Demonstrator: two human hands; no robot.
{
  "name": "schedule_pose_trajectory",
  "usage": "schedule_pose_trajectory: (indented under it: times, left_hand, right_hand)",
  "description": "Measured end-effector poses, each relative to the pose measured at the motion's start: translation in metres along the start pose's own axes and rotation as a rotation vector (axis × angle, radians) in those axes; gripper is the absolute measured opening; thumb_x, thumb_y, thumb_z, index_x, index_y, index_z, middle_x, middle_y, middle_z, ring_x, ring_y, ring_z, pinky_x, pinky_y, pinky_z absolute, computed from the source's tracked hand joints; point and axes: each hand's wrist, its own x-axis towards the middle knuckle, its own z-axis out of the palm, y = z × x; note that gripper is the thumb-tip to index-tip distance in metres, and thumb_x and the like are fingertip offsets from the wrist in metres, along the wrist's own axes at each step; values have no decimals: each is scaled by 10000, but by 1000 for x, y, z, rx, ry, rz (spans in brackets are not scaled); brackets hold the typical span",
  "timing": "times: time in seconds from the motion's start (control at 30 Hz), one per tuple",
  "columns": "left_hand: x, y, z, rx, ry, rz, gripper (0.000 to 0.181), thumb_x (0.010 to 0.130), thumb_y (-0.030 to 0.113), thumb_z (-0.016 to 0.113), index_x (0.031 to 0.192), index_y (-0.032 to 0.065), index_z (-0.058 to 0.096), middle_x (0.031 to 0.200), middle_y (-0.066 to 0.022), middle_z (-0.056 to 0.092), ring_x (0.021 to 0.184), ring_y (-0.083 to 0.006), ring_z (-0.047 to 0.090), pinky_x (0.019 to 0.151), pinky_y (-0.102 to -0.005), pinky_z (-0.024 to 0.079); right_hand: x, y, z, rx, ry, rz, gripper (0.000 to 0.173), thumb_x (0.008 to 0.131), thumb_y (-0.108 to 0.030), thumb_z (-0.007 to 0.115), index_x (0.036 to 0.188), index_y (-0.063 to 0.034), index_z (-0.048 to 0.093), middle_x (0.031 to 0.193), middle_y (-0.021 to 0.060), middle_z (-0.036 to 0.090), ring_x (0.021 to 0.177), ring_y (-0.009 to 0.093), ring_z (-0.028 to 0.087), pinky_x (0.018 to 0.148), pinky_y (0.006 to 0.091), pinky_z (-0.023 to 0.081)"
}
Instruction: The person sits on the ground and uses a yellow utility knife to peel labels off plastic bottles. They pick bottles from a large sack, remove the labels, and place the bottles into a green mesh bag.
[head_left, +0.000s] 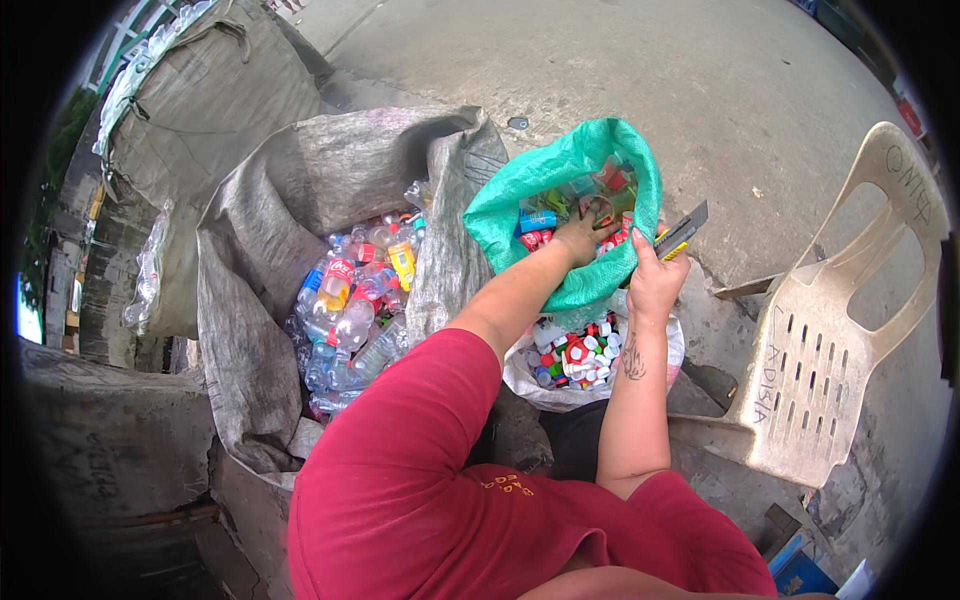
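Note:
A green woven sack (570, 154) stands before me with its rim rolled outward. My left hand (581, 238) reaches down inside it, among plastic bottles and wrappers; its fingertips are partly hidden, so its grasp is unclear. At the sack's right rim, my right hand (654, 277) holds a yellow and black utility knife (681, 231), its wide grey blade pointing up and right, while the thumb presses on the green rim. Below the green sack sits a white sack (555, 397) of mixed bottle caps (581, 356).
A large grey woven sack (247, 202) of plastic bottles (360, 300) stands left. Behind it is a bulging, tied sack (225, 97). A beige plastic chair (810, 360) lies tilted at right on concrete (720, 90). A concrete block (120, 442) is at lower left.

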Motion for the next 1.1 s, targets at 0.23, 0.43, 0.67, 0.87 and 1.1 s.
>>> schedule_pose_trajectory:
  times: [0.23, 0.43, 0.67, 0.87, 1.1]
  left_hand:
    - [29, -20, 41, 492, 329, -48, 430, 865, 360, 374, 1293, 379, 338, 1442, -114, 34, 1259, -475, 132, 924, -603, 293]
    - [34, -62, 64, 341, 49, 102, 509, 827, 313, 426, 1304, 417, 284, 1436, -156, 21, 1260, -485, 119, 975, -576, 239]
    - [-32, -2, -102, -35, -235, 152, 550, 785, 253, 545, 1303, 290, 364, 1386, -148, 242, 1234, -318, 315, 1000, -397, 288]
    - [-86, 13, -185, 41, -260, -43, 494, 764, 250, 570, 1240, 188, 456, 1135, -139, 545, 1045, -281, 512, 873, -354, 403]
    - [-203, -118, -212, -519, 224, 8, 630, 730, 317, 623, 1271, 78, 406, 1018, -204, 593, 904, -250, 582, 788, -327, 448]
  right_hand:
    - [-20, -2, 18, -33, -115, -2, 112, 761, 3, 611, 852, 5, 546, 720, 2, 569, 640, 59, 518, 597, 205, 410]
    - [-14, 4, 16, -238, -206, 37, 143, 753, -9, 630, 873, 13, 558, 740, -3, 567, 658, 52, 507, 605, 203, 408]
    - [9, -14, 8, -21, 40, -123, 172, 746, 37, 606, 887, 65, 513, 828, 105, 571, 721, 141, 563, 643, 250, 451]
    - [0, 3, 27, -62, 77, -103, 209, 742, 61, 590, 924, 85, 491, 864, 131, 563, 729, 175, 564, 660, 295, 477]
    - [0, -9, 23, -60, 245, -106, 210, 722, 77, 589, 907, 60, 491, 862, 147, 559, 715, 214, 575, 637, 344, 501]
